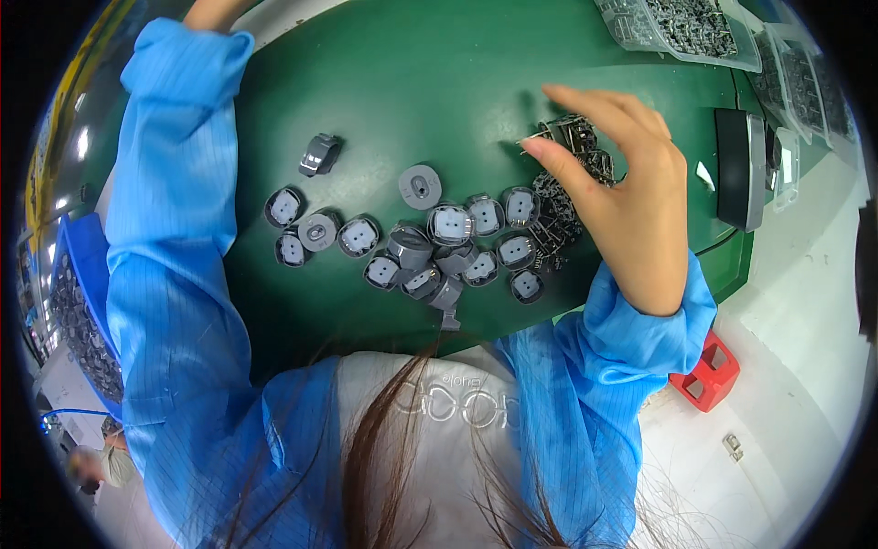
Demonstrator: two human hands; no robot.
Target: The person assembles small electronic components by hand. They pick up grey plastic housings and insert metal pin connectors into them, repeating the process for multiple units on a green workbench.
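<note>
My right hand (631, 174) hovers at a heap of small dark metal pieces (558, 206), its thumb and forefinger spread apart. Some thin metal bits show close to the thumb tip, and nothing is visibly gripped. Of my left hand (215, 11) only the wrist shows at the top left edge; its fingers lie outside the picture. Grey round plastic housings (451, 222) with pale inner faces are scattered across the middle of the green table mat (402, 82). One grey housing (320, 155) lies on its side, apart at the upper left.
Clear plastic boxes of metal parts (690, 27) stand at the far right. A black-and-grey device (739, 169) sits at the right table edge. On the left is a blue bin (87, 247) of grey parts. Below right are a red plastic stool (709, 373) and the pale floor. Another person (114, 462) appears lower left.
</note>
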